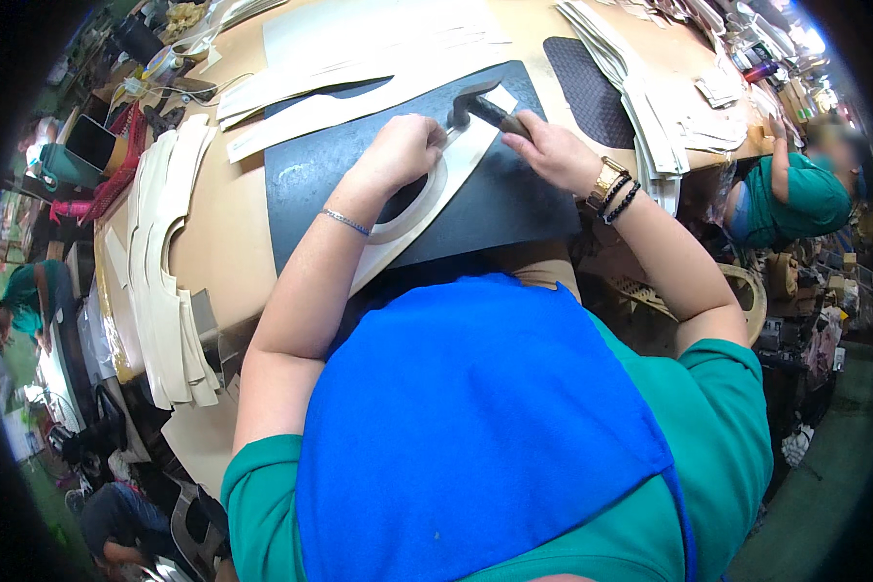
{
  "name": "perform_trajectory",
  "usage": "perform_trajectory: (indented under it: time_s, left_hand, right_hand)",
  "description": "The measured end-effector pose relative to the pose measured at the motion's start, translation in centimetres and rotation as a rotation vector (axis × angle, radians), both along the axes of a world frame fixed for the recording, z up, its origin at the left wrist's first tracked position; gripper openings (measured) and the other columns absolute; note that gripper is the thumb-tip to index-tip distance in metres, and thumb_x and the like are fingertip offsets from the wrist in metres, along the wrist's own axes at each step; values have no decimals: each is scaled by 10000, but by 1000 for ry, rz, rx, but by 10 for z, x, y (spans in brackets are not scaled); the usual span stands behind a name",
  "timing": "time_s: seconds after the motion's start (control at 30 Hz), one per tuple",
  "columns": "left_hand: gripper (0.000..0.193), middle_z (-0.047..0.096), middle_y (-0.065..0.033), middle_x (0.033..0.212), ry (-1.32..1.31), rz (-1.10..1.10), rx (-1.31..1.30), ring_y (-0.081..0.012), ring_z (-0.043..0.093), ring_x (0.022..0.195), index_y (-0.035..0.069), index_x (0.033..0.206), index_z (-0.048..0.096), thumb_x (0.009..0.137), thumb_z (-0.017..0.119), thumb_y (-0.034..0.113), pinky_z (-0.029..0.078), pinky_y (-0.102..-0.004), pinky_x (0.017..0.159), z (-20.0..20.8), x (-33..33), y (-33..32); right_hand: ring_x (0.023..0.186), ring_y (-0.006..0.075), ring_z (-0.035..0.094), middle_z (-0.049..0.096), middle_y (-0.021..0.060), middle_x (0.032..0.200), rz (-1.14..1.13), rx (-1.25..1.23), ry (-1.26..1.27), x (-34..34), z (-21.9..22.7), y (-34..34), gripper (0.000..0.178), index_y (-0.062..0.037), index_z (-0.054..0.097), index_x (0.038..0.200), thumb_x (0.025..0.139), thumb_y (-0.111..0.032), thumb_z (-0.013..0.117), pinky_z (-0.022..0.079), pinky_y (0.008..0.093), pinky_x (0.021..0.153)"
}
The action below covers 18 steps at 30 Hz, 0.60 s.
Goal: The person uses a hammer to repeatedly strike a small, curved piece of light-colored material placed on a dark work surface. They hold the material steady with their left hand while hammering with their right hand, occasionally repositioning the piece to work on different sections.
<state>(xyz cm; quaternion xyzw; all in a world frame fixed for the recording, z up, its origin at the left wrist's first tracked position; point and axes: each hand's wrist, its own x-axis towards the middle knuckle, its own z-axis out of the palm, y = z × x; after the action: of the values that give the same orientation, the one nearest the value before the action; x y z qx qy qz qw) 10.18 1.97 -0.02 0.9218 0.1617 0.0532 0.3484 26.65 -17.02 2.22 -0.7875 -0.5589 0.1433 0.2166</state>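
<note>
My right hand [558,153] is wrapped round the dark handle of a hammer [475,99], whose curved metal head lies over a cream, leather-like piece. That cream piece [456,184] is long with a curved cut-out and rests on a black mat [306,184]. Beside the hammer head, my left hand [407,150] is closed, its fingertips together at the cream piece's edge. Whatever those fingers hold is hidden.
Stacked cream pieces lie left [160,252], right [640,116] and beyond the mat [320,107] on the tan table [218,213]. A dark textured pad [587,87] is at the far right. A person in green [795,199] is at the right, another [24,301] at the left.
</note>
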Motion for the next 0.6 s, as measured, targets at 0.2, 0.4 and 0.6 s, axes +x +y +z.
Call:
perform_trajectory:
  time_s: [0.2, 0.4, 0.6]
  left_hand:
    - [236, 725, -167, 924, 45, 25, 21, -255, 709, 847, 12, 1007, 723, 784, 712, 90, 544, -334, 817, 3, -7, 4]
    - [168, 715, -152, 918, -15, 64, 110, -296, 693, 837, 44, 965, 734, 824, 688, 122, 544, -362, 786, -2, -19, -4]
    - [184, 685, -145, 918, -127, 98, 566, -311, 678, 846, 83, 884, 709, 877, 638, 253, 539, -419, 769, -20, -31, -24]
  right_hand:
    - [727, 391, 604, 585, 205, 745, 22, 7, 44, -7, 6, 3, 307, -38, 457, 1057, 1007, -338, 493, 463, 440, 651]
    - [763, 402, 626, 611, 217, 785, 50, -63, 41, -11, 7, 5, 327, -40, 469, 1077, 1010, -360, 476, 478, 456, 679]
    - [839, 438, 632, 637, 255, 852, 91, -68, 7, -21, 12, 10, 357, -37, 474, 1092, 1002, -382, 469, 491, 487, 728]
